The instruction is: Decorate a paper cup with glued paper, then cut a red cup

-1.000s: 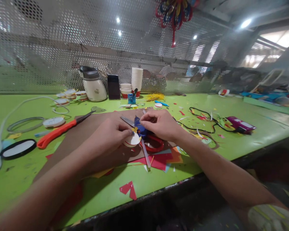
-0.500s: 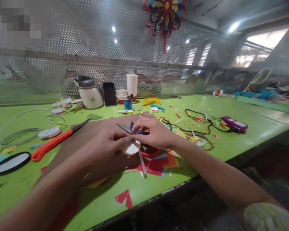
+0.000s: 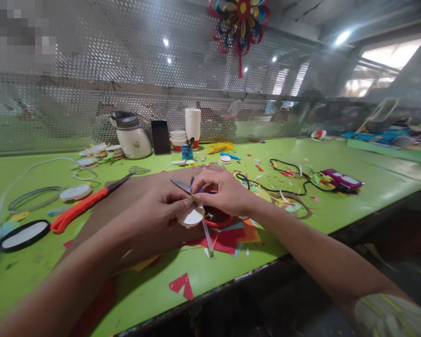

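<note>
My left hand (image 3: 157, 209) grips a small white paper disc (image 3: 190, 217) with a red edge, held just above the brown board (image 3: 126, 201). My right hand (image 3: 222, 191) pinches a small yellow and blue paper piece at the disc's top rim, fingertips touching those of the left hand. Under the right hand lie a red ring (image 3: 219, 219) and red paper scraps (image 3: 228, 238). A thin white stick (image 3: 206, 234) points toward me from under the disc. The blue piece is mostly hidden by my fingers.
Orange-handled scissors (image 3: 80, 208) lie left of the board. Tape rolls (image 3: 75, 192), a black-rimmed disc (image 3: 23, 235), a white jug (image 3: 131, 135), a phone (image 3: 160, 136), stacked cups (image 3: 192, 122), a black cable (image 3: 291, 175) and a purple tool (image 3: 342, 180) stand on the green table (image 3: 354, 201).
My right hand came from over the blue piece to the disc's top rim and now pinches there against the left fingertips. The view tilted up slightly.
</note>
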A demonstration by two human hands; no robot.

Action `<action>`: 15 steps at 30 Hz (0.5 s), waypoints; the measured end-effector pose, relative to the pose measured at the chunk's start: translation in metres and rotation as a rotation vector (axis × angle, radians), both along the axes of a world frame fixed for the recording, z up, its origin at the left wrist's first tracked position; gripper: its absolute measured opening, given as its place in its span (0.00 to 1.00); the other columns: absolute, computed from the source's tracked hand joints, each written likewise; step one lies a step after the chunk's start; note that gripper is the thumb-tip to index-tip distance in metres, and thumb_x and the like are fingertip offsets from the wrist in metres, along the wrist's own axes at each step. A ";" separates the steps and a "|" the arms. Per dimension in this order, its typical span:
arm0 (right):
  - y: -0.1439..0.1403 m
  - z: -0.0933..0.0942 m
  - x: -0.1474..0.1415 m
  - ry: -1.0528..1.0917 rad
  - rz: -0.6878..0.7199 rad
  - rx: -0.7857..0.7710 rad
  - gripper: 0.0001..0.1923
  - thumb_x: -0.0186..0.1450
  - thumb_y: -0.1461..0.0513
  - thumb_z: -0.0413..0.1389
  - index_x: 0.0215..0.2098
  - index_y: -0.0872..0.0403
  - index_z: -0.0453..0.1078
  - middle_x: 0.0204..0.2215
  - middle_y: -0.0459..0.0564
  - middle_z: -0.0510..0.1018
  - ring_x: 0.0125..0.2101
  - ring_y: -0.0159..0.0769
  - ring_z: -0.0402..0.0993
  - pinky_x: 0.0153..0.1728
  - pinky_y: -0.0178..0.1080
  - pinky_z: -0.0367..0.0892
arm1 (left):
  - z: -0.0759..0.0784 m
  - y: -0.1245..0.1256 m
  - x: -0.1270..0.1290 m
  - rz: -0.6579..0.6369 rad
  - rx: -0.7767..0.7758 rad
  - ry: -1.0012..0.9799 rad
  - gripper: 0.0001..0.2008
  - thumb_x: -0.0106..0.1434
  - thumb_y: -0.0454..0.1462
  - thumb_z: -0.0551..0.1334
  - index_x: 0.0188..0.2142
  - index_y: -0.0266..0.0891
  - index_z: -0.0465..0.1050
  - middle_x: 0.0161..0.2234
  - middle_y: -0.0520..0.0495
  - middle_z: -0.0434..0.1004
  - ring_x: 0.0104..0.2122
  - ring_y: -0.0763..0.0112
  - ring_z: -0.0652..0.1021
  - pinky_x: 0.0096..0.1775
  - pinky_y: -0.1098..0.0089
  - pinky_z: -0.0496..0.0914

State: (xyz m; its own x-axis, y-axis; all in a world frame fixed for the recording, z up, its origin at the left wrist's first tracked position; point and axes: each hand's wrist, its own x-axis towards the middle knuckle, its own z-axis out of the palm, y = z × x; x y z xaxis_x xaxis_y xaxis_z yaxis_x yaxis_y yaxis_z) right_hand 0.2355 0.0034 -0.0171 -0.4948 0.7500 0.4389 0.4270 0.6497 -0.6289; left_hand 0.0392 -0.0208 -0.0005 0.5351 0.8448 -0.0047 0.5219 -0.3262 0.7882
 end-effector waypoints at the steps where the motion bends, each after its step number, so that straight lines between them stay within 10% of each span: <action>1: 0.000 0.000 0.000 0.018 0.005 -0.013 0.03 0.62 0.62 0.59 0.32 0.52 0.75 0.36 0.46 0.79 0.37 0.32 0.74 0.40 0.36 0.67 | 0.001 -0.001 0.000 0.014 0.003 0.002 0.15 0.63 0.43 0.56 0.32 0.36 0.77 0.26 0.50 0.72 0.25 0.73 0.67 0.25 0.74 0.61; 15: -0.002 0.001 -0.003 0.037 0.014 -0.114 0.03 0.62 0.63 0.59 0.32 0.55 0.74 0.31 0.46 0.79 0.31 0.30 0.73 0.34 0.33 0.67 | 0.002 0.001 0.002 0.025 0.072 0.017 0.15 0.62 0.42 0.55 0.33 0.36 0.79 0.28 0.48 0.76 0.29 0.70 0.71 0.31 0.72 0.65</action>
State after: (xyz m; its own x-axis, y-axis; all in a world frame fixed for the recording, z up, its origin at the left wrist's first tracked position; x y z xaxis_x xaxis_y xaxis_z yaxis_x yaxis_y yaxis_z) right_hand 0.2324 0.0017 -0.0161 -0.4909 0.7889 0.3697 0.3932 0.5793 -0.7140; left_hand 0.0414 -0.0202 0.0017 0.5145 0.8562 0.0473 0.5437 -0.3683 0.7542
